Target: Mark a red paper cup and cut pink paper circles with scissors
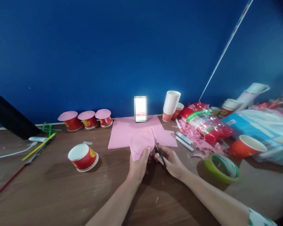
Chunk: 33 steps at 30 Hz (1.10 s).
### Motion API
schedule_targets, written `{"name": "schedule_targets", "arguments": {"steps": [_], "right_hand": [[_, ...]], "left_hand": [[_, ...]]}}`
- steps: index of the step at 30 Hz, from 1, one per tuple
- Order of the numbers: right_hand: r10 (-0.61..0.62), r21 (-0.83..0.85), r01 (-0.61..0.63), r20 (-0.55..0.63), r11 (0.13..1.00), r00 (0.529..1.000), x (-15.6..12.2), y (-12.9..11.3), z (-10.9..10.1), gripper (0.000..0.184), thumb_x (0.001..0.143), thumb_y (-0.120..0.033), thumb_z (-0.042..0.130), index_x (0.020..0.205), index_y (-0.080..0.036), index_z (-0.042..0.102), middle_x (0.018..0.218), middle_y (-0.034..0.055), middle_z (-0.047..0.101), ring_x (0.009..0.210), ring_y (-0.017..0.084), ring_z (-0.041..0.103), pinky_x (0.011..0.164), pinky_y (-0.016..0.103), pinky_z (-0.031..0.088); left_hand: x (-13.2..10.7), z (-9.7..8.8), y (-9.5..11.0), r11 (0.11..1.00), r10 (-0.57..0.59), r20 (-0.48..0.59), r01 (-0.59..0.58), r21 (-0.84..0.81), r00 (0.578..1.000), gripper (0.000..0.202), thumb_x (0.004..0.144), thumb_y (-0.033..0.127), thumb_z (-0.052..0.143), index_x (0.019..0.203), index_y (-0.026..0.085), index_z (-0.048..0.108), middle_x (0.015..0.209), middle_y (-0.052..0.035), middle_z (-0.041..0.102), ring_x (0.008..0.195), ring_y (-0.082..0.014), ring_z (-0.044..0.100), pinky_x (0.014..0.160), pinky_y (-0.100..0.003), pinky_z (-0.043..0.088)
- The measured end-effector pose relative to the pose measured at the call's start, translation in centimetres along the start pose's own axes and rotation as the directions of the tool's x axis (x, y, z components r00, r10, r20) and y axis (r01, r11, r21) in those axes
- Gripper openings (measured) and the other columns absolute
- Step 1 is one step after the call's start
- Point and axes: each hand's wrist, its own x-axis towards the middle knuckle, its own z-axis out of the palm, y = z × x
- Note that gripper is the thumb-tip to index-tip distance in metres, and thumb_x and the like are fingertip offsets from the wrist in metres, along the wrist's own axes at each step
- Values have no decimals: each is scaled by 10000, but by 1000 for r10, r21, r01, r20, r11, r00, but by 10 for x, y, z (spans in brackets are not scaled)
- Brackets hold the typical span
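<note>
My left hand (139, 166) grips a piece of pink paper (141, 142) with the thumb on top; a circle is drawn on it in a thin line. Just to its right, my right hand (171, 160) holds scissors (157, 147) with dark handles, the blades pointing away along the paper's right edge. Whether the blades touch the paper I cannot tell. Under and behind the hands lie larger pink sheets (121, 133). Another pink piece with a drawn circle (167, 138) rests to the right of the blades.
Three red cups topped with pink discs (86, 116) stand at the back left. Nearer is a short red-and-white cup (82, 158). To the right are stacked paper cups (171, 105), a red plastic packet (200, 122), pink scraps (191, 135), green tape (221, 168) and an orange cup (245, 147).
</note>
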Motion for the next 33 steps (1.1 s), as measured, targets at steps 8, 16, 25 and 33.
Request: {"name": "schedule_targets", "arguments": {"steps": [8,16,25,33], "right_hand": [[-2,-15,2,0,1000,1000,0,0,0,350,809,-384,555,1068,-148,559,797,28,581,709,136,521,641,236,415],[4,-22,-5,-18,1000,1000,0,1,0,364,802,-381,563,1081,-147,564,763,21,557,663,122,475,597,227,397],[6,-16,-6,-17,1000,1000,0,1,-1,350,790,-379,578,1060,-156,579,771,18,581,657,120,494,595,223,406],[17,-38,-19,-47,999,999,1,5,-1,379,782,-408,579,1058,-150,583,717,9,564,614,112,476,569,226,403]], "left_hand": [[1,-1,-2,1000,8,-3,-8,10,1000,333,671,421,644,734,94,652,561,-20,591,507,-105,525,486,-213,439],[1,-1,-1,1000,-6,5,6,-5,1000,329,666,422,645,752,105,656,566,-12,596,513,-106,527,489,-210,433],[1,0,-1,1000,-19,2,19,3,1000,358,669,430,642,776,89,661,577,-25,594,518,-104,521,490,-209,435],[1,-1,-3,1000,-29,4,29,-3,1000,367,676,435,634,800,91,662,598,-29,605,536,-104,527,507,-208,438]]}}
